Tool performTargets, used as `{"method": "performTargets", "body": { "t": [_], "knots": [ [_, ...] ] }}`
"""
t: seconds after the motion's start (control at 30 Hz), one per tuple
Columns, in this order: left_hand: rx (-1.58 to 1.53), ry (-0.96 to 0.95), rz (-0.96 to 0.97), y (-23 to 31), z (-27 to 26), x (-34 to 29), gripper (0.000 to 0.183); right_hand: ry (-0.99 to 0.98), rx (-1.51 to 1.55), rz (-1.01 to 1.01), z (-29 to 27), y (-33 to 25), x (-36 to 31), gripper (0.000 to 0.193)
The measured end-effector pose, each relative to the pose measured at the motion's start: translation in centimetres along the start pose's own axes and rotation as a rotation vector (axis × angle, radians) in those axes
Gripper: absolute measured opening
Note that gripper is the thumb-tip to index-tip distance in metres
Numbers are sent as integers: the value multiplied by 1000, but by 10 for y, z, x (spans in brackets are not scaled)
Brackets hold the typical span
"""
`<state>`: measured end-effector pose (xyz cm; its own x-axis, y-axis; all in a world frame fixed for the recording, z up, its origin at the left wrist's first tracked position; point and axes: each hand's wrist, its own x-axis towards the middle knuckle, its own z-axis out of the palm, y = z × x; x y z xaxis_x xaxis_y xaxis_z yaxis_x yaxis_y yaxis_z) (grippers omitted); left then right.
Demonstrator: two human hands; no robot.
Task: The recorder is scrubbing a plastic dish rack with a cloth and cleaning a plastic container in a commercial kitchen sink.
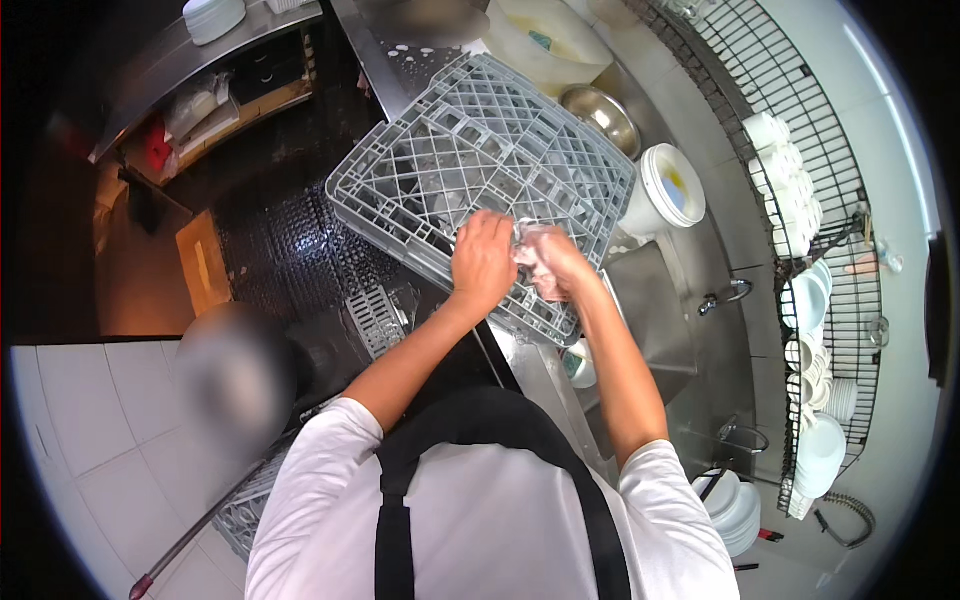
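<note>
A grey plastic dish rack [470,165] with an open lattice lies across the metal counter in front of me, lattice side up. My left hand [485,257] is closed over its near part, the fingers curled down at the grid and their tips hidden. Close beside it, my right hand [562,262] grips a crumpled whitish-pink cloth [530,246]. This cloth rests against the lattice and reaches the side of my left hand. Through the grid, whatever lies beneath shows only as pale, unclear shapes.
Right of the rack stand a metal bowl [601,118] and a white bucket [672,187]. A steel sink [650,310] has a tap [727,297]. White crockery fills a wire shelf [800,100] along the right wall. Plates [735,515] stand lower right; a dark wet mat [290,235] lies left.
</note>
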<state>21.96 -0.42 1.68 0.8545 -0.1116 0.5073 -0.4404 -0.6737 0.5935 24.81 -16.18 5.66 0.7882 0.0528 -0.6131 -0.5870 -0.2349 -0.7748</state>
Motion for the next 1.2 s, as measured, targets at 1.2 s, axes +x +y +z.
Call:
{"method": "performTargets", "body": {
  "t": [1.2],
  "knots": [
    [-32,11,-58,7,1,3,54,-73,-1750,-423,-17,-73,39,35]
  ]
}}
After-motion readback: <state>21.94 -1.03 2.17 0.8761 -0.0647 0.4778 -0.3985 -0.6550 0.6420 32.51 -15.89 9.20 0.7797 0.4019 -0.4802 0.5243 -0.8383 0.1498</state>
